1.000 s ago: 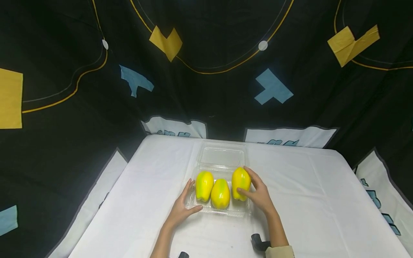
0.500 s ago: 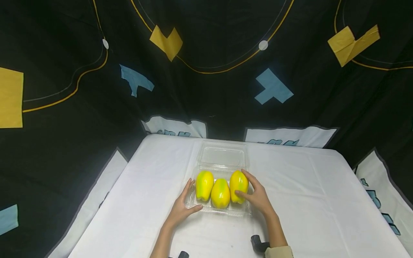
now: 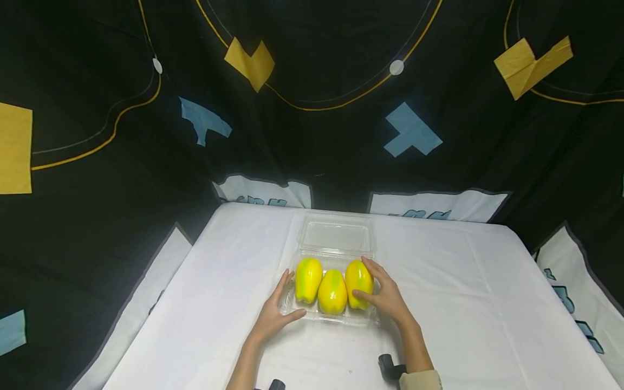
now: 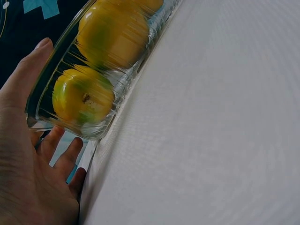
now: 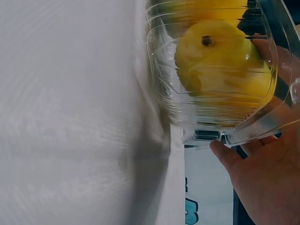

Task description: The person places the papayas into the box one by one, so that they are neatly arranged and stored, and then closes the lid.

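In the head view, three yellow papayas with green streaks sit side by side in a clear plastic box. They are the left papaya (image 3: 309, 280), the middle papaya (image 3: 332, 292) and the right papaya (image 3: 359, 284). My right hand (image 3: 387, 298) grips the right papaya, thumb at its front and fingers at its far side. The box (image 3: 336, 318) has its lid (image 3: 336, 234) laid back, away from me. Around the box's left end, my left hand (image 3: 273, 314) is spread, its thumb near the front rim. The left wrist view shows this hand's fingertips (image 4: 56, 133) close against the box's end.
A white cloth covers the table (image 3: 463, 303). Behind it hangs a black curtain (image 3: 312, 146) with yellow and blue patches. Dark wrist-worn devices show near both forearms, the right device (image 3: 390, 368) more fully.
My right hand has moved the right papaya leftward and slightly toward me, closer to the middle one. The left hand, the box and the other two papayas have stayed put.
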Action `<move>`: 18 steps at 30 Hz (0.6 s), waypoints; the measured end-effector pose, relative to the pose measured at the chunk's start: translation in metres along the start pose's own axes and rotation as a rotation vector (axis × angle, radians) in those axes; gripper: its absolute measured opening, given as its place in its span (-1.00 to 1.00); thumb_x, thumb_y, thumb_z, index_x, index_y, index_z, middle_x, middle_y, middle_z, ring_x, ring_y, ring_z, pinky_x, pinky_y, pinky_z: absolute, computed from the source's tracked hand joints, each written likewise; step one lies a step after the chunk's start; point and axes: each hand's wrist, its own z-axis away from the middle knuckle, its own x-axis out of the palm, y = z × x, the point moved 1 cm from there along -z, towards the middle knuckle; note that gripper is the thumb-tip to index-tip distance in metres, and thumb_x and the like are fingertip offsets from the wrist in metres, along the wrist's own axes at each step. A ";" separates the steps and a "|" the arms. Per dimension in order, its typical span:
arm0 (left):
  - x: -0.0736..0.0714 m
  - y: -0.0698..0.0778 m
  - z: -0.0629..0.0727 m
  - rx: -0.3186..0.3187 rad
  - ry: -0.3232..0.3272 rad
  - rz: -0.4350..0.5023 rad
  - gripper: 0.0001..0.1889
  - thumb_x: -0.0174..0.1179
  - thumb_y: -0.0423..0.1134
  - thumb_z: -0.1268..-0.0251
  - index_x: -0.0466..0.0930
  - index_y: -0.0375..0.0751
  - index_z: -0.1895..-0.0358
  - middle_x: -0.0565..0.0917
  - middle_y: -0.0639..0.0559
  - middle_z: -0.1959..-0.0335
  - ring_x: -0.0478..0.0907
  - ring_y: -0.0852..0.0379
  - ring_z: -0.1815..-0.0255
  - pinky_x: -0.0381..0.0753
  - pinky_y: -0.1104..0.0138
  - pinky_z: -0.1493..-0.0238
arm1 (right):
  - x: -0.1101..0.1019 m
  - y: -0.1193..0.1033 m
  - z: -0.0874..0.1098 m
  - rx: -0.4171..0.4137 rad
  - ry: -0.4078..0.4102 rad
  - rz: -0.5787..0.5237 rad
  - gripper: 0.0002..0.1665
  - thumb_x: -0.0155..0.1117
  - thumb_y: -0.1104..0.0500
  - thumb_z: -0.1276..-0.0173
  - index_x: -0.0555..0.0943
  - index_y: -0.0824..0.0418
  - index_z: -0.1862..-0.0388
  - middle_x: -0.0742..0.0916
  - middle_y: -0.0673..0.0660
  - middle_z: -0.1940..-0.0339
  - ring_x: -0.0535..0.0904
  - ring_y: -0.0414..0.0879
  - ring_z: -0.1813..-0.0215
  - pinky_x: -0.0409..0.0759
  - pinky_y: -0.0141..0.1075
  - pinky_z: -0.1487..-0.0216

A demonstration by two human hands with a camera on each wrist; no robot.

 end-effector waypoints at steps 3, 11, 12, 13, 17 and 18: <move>0.000 0.001 0.000 0.003 -0.001 0.004 0.05 0.42 -0.06 0.10 -0.10 0.20 -0.46 0.15 0.22 -0.41 -0.03 0.05 -0.44 -0.15 -0.18 -0.33 | 0.001 0.001 0.000 -0.007 0.001 0.014 0.01 0.49 -0.09 0.04 0.24 -0.08 -0.40 0.27 0.17 -0.42 0.09 0.17 -0.42 0.08 0.28 -0.26; 0.000 0.003 -0.001 0.005 0.003 0.002 0.05 0.43 -0.12 0.09 -0.10 0.16 -0.47 0.15 0.21 -0.41 -0.02 0.04 -0.44 -0.14 -0.17 -0.34 | 0.000 0.003 -0.001 -0.017 -0.005 0.025 0.00 0.47 -0.08 0.01 0.22 -0.05 -0.41 0.25 0.12 -0.43 0.09 0.13 -0.42 0.07 0.22 -0.30; 0.000 0.005 -0.001 0.004 0.005 0.001 0.05 0.42 -0.15 0.09 -0.10 0.13 -0.47 0.15 0.18 -0.41 -0.02 0.03 -0.44 -0.14 -0.18 -0.33 | 0.000 0.004 -0.001 -0.021 -0.008 0.030 -0.02 0.46 -0.06 -0.01 0.23 0.00 -0.41 0.25 0.12 -0.43 0.09 0.13 -0.42 0.08 0.21 -0.30; -0.001 0.010 0.000 0.008 0.005 -0.002 0.05 0.42 -0.16 0.10 -0.09 0.07 -0.47 0.15 0.13 -0.42 -0.01 -0.01 -0.43 -0.13 -0.20 -0.32 | 0.000 0.004 -0.001 -0.025 -0.010 0.035 -0.04 0.44 -0.05 -0.04 0.24 0.04 -0.40 0.25 0.11 -0.43 0.09 0.13 -0.42 0.08 0.21 -0.31; -0.006 0.031 0.005 0.007 -0.001 0.019 0.02 0.40 -0.22 0.08 -0.07 -0.10 -0.46 0.16 -0.04 -0.41 -0.01 -0.09 -0.43 -0.16 -0.23 -0.30 | -0.001 0.006 0.000 -0.046 -0.021 0.036 -0.15 0.40 0.03 -0.11 0.29 0.18 -0.36 0.26 0.08 -0.43 0.10 0.13 -0.42 0.08 0.18 -0.32; -0.007 0.036 0.006 0.009 -0.004 0.020 0.03 0.40 -0.23 0.09 -0.07 -0.15 -0.46 0.16 -0.08 -0.41 -0.02 -0.11 -0.42 -0.15 -0.24 -0.30 | -0.001 0.006 0.000 -0.049 -0.022 0.038 -0.16 0.39 0.03 -0.12 0.30 0.18 -0.36 0.26 0.07 -0.43 0.10 0.13 -0.42 0.08 0.18 -0.32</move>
